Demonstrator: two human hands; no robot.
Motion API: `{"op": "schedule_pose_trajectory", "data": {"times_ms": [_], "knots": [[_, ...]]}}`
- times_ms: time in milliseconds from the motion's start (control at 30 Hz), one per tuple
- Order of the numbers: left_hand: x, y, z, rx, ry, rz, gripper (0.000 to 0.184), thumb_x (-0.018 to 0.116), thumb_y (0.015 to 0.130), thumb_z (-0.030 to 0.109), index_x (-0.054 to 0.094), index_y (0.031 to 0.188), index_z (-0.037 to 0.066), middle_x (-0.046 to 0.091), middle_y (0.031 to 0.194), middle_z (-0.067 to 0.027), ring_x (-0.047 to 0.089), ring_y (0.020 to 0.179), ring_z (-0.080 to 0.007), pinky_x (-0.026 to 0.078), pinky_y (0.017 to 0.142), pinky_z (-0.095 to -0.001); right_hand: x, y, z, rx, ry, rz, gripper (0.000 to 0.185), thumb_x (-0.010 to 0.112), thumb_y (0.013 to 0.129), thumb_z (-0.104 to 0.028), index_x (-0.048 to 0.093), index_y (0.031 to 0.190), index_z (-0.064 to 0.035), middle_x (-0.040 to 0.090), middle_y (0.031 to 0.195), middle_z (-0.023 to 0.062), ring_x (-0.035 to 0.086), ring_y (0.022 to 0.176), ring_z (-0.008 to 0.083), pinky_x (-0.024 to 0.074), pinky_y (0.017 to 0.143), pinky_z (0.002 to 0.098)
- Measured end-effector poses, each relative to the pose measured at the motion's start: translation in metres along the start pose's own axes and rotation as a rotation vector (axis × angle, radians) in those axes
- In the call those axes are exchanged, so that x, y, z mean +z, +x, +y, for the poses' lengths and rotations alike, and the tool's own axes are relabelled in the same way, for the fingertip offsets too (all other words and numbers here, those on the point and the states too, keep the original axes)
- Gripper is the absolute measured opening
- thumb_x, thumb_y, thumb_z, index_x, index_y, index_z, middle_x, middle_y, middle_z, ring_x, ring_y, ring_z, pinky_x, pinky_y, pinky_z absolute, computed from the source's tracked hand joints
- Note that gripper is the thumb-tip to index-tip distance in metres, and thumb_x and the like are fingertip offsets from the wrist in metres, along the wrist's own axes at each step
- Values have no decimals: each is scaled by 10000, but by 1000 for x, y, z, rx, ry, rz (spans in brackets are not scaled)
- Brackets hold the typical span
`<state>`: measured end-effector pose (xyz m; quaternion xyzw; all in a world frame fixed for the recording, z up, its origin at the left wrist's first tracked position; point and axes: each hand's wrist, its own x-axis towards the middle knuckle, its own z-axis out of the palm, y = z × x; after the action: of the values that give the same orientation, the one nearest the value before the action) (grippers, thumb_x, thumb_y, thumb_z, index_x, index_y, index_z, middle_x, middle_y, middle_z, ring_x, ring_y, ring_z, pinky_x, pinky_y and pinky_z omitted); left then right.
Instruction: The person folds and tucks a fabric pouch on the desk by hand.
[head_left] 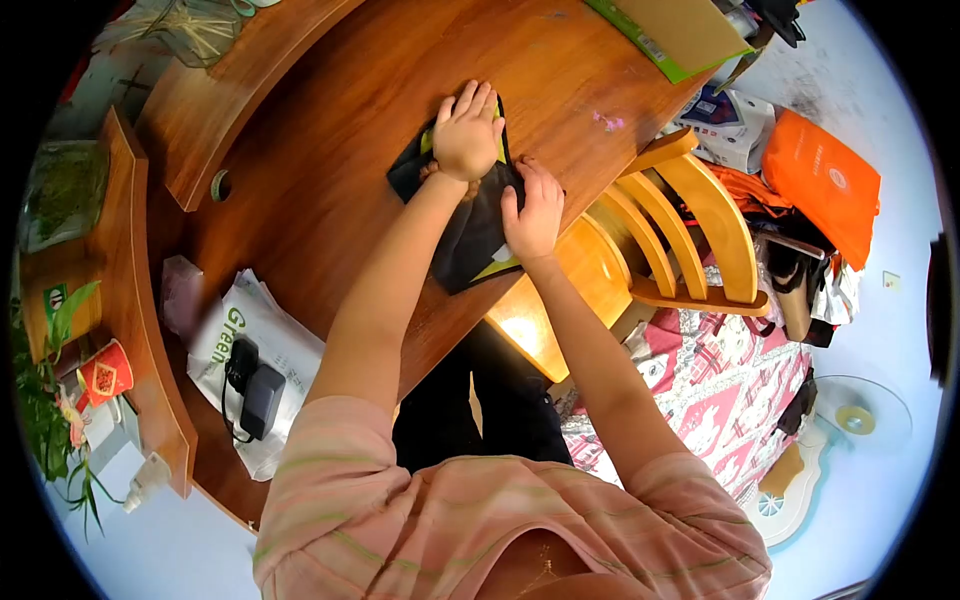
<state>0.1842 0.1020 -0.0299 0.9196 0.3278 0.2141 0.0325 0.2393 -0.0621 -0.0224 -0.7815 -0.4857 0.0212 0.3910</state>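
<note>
- Lying near the edge of a glossy reddish-brown wooden surface: one flat black fabric piece with yellow sections, between and beneath the two hands.
- Left hand: open, palm down, fingers extended, on the far part of the fabric piece; brown beaded bracelet at the wrist.
- Right hand: open, fingers extended, at the fabric's right side, near the surface edge.
- Yellow-varnished wooden chair: beside the surface, right of the right hand.
- Small pink item: on the surface, beyond the right hand.
- White plastic bag with green "Green" lettering: on the surface, left; black corded device on top.
</note>
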Motion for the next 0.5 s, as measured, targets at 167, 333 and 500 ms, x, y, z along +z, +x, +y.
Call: {"op": "schedule_pose_trajectory", "data": {"times_ms": [167,333,500], "knots": [[-29,-37,5,-38,3,-124,523,487,984,394,575,1347,28,505,1471,-55,354,1426,-209,237,1156,-428,-1,0,-2,-15,-15,-20,415,653,815,-180,588,1196,-31,571,1286,135,492,1236,332,317,1097,459],[-21,1,2,-44,-17,-78,559,542,938,429,604,1301,8,556,1413,-90,387,1405,-224,264,1144,-443,-1,2,-7,4,-57,-47,428,661,802,-190,591,1194,-31,566,1296,131,488,1244,328,312,1104,460],[-35,-14,3,-55,7,-244,612,466,970,509,578,1355,47,503,1476,-42,331,1442,-215,202,1182,-439,2,2,-6,7,-45,-43,439,660,802,-194,588,1203,-31,565,1293,132,486,1241,332,307,1109,459]]}}
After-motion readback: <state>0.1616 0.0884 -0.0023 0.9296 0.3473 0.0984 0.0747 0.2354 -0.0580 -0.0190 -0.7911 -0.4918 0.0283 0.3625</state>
